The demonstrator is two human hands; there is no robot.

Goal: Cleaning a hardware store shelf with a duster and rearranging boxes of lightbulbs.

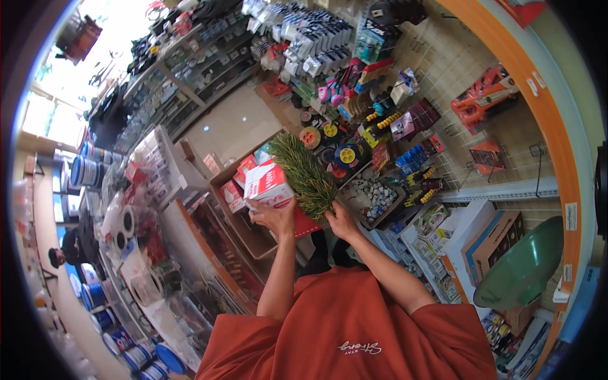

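My left hand is at the near side of a white and red light bulb box, its fingers against the lower edge. In my right hand is the near end of a green bristly bundle like artificial foliage, which stretches away from me beside the box. Beyond my left hand, an open cardboard box contains more red and white boxes. Part of a red perforated object shows between my hands; the rest is hidden.
Cable reels and a carton of small pieces lie ahead to the right. Packaged goods hang on a wire grid. A green basin stands at the right. Glass cabinets and a white counter line the left. Another person is farther left.
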